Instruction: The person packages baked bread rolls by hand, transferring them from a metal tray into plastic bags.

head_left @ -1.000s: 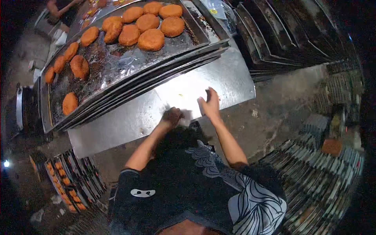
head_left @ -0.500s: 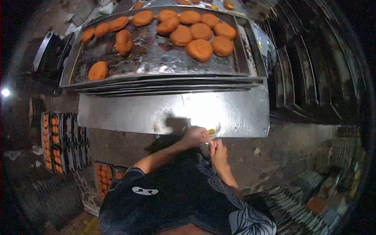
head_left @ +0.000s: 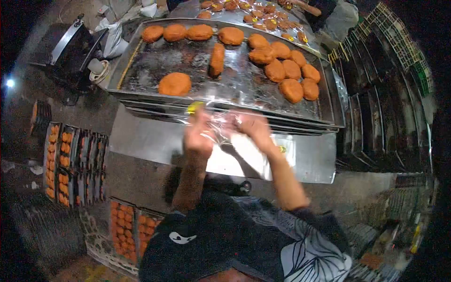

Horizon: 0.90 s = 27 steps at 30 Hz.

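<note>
A clear plastic bag (head_left: 217,126) with a yellow label is stretched between my two hands, at the near edge of the tray stack. My left hand (head_left: 199,136) grips its left side, close to the label; motion blurs the fingers. On the other side, my right hand (head_left: 256,129) is closed on the plastic. Just beyond them lies a metal tray (head_left: 155,70) of round browned buns. One bun (head_left: 174,84) sits alone near the front left, another (head_left: 216,60) stands on its edge mid-tray, and a cluster of several (head_left: 284,70) fills the right side.
More plastic with a yellow label (head_left: 283,148) lies on the metal table (head_left: 141,138), right of my hands. Bagged buns (head_left: 270,22) cover the surface beyond the tray. Dark stacked trays (head_left: 371,103) rise on the right. Trays of buns (head_left: 123,225) stand low at left.
Both hands have moved up from the table's near edge to the tray's front, and clear plastic now shows spread between them. The view has shifted, bringing more bagged buns into sight.
</note>
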### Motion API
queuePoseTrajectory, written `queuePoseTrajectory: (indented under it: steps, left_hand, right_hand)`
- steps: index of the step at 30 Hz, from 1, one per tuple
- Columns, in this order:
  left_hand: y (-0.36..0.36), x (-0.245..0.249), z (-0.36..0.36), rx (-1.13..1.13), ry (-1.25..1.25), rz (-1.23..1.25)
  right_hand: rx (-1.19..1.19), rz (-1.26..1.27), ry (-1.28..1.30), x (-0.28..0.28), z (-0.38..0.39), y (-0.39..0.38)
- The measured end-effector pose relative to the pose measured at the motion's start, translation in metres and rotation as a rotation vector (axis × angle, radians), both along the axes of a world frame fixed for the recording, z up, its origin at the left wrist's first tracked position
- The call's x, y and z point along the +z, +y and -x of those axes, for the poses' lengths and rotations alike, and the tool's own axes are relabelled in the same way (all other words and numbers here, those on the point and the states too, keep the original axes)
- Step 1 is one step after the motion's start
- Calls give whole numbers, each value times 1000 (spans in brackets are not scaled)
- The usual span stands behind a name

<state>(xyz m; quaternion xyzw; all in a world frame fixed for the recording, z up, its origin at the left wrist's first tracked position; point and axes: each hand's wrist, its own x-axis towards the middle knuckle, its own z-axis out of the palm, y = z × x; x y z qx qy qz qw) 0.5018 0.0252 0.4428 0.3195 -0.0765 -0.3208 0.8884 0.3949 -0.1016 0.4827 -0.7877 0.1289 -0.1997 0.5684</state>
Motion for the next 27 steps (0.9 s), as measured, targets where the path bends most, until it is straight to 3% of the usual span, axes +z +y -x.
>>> queuePoseTrajectory:
  steps: [1, 2, 3, 4, 5, 6, 8, 10, 12, 14, 16, 17, 18, 19, 21, 24, 26, 27]
  left_hand:
    - [17, -4, -28, 174, -2, -39]
    - [30, -2, -50, 321, -34, 99]
    - [40, 24, -58, 393, 35, 74]
    - [49, 50, -63, 467, 104, 50]
    - [58, 54, -74, 452, 135, 105]
    - [66, 54, -84, 450, 124, 103]
    - [79, 53, -97, 425, 123, 274]
    - [87, 57, -107, 411, 137, 314]
    - [92, 63, -113, 532, 186, 325]
    - [90, 55, -120, 545, 196, 376]
    - [70, 47, -110, 563, 132, 392]
    - [52, 44, -92, 442, -33, 415]
    - [35, 56, -68, 400, -25, 233]
    - [28, 65, -54, 260, -15, 247]
    - [14, 68, -30, 77, -3, 259]
    - [-11, 63, 5, -219, 76, 363]
    - [-25, 60, 16, -319, 170, 219]
    - [-22, 62, 15, -482, 128, 261]
  right_hand:
    - [-122, 68, 131, 16, -34, -26]
    - [-302, 254, -91, 35, -72, -37]
    - [-266, 570, 130, 2, -122, -82]
    - [-193, 689, 151, -25, -160, -97]
    - [-50, 559, 53, -22, -180, -90]
    - [-55, 554, 44, -26, -192, -76]
    - [143, 1188, 132, -30, -206, -53]
    - [118, 1099, 133, -25, -206, -46]
    - [-139, 622, 2, -6, -189, -36]
    - [-353, 879, -400, 31, -133, 21]
    - [-196, 1020, -445, 50, -96, 63]
    - [-219, 1077, -476, 54, -96, 71]
    - [-244, 1134, -497, 55, -92, 76]
    - [-278, 1141, -463, 53, -76, 77]
    - [-364, 898, -334, 46, -46, 82]
    - [-557, 790, -418, 52, -24, 72]
    - [-592, 719, -255, 48, -18, 58]
    - [-482, 672, -194, 51, 3, 58]
